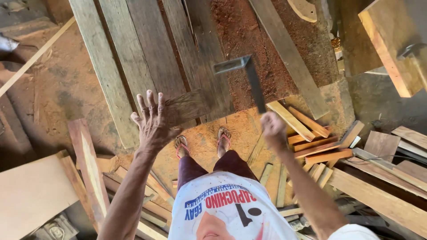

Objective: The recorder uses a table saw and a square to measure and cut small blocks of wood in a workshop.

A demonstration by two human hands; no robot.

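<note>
Try square (249, 80) in right hand (272, 129), blade pointing away.

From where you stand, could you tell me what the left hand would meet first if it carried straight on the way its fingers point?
The left hand is spread, fingers pointing up the picture. Straight ahead lie the weathered planks; its fingertips already seem to reach the end of a dark board, though depth is unclear.

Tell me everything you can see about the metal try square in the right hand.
The dark metal L-shaped try square has a long dark arm and a shorter, lighter grey arm meeting at a right angle near its far end. The right hand grips the long arm's near end, fingers closed round it. It is raised above the sawdust-covered wooden workbench, angled away from the person; whether it touches the bench cannot be told.
</note>
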